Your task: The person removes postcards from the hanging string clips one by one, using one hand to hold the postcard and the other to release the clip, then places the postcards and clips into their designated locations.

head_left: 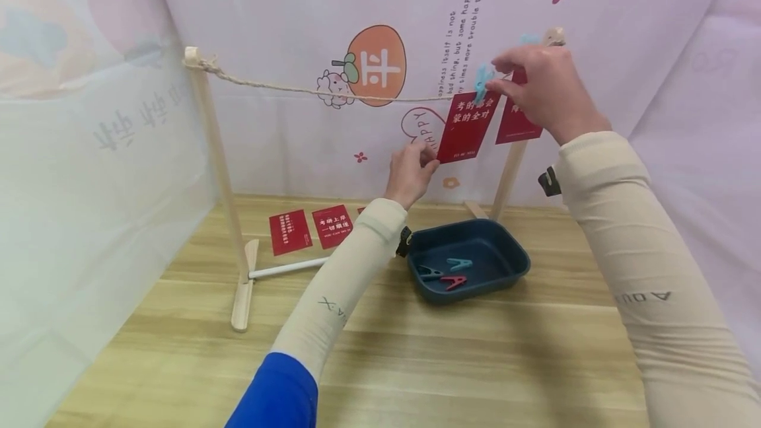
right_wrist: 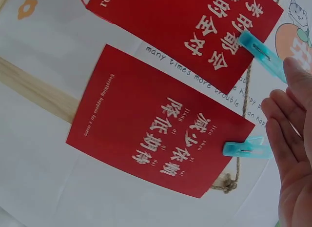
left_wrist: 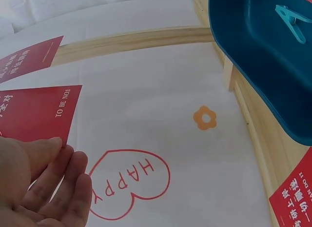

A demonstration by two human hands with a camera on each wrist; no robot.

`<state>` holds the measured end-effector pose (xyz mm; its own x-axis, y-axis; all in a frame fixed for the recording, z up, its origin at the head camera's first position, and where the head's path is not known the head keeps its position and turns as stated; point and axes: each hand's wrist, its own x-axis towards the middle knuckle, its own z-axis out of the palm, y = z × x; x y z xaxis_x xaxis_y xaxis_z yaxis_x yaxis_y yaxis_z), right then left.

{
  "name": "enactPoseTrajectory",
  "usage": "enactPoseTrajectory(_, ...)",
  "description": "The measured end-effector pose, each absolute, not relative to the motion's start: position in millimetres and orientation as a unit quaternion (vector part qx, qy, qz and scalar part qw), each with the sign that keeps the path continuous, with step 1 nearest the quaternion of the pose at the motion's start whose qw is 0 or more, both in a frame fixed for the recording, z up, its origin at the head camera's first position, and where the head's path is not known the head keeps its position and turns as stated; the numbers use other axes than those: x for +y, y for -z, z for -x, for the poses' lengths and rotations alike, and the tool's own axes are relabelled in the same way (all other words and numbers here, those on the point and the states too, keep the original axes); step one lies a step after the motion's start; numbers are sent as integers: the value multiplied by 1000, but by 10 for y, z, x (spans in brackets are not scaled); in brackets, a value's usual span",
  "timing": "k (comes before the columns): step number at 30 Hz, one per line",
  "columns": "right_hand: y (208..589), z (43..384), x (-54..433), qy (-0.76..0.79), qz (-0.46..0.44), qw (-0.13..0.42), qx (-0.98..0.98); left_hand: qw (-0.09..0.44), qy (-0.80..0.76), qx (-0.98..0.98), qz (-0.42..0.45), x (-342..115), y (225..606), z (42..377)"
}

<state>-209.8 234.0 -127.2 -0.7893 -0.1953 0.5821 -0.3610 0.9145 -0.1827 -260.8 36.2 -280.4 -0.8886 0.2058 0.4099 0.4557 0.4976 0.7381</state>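
A red card [head_left: 466,127] with white lettering hangs from a twine line under a light-blue clothespin [head_left: 483,83]. My left hand [head_left: 410,174] pinches the card's lower left corner between thumb and fingers, also plain in the left wrist view. Right beside the clothespin's handle end is my right hand [head_left: 543,88], thumb and fingers spread apart. In the right wrist view the thumb tip lies at or very near the handle of that clothespin [right_wrist: 263,55]; contact is unclear. A second red card [right_wrist: 158,122] hangs alongside, held by another blue clothespin [right_wrist: 247,148].
The twine [head_left: 285,86] runs between two wooden posts [head_left: 217,164]. A dark blue tray [head_left: 517,263] on the wooden table holds a teal, a dark and a red clothespin. More red cards [head_left: 290,232] lie behind a white rod [head_left: 288,266]. A printed cloth hangs behind.
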Motion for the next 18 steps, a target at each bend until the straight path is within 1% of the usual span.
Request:
enactPoseTrajectory(11, 1033, 2156, 2275, -107, -148, 191, -964, 145, 456, -855, 202, 363, 2763, 2606)
enactPoseTrajectory(18, 958, 2226, 2251, -96, -143, 150, -974, 147, 452, -856, 204, 353, 2777, 2594)
